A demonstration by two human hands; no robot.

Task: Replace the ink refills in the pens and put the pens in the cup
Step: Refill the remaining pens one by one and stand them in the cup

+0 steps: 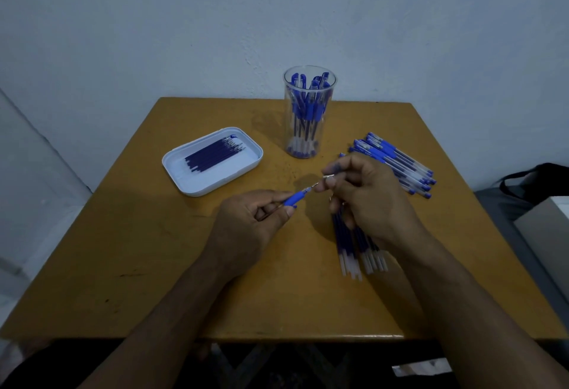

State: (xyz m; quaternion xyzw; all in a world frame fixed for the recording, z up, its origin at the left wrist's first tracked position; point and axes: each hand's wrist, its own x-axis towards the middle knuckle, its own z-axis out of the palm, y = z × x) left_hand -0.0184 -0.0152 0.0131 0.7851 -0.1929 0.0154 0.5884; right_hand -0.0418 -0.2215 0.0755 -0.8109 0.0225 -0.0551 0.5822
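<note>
- Head view, item one: clear cup, standing near the far edge of the surface; already holds a good number of capped blue pens, so much of the job looks done.
- Pile of capped pens, lying by the right edge, just beyond the right hand; whether these await new refills cannot be told for sure, but they have not reached the cup.
- White tray, toward the far left corner; carries a row of dark ink refills.
- Loose refills, right of centre and partly under the right hand, their ends clear; likely spent ones, judging by that.
- Left hand: fingers curled round a pen barrel by its blue grip, held above the middle of the surface.
- Right hand: fingers pinching a small metal tip piece, just apart from the barrel's end.
- Judgement: one pen is mid-service, tip off; closing it and placing it in the cup remain.
</note>
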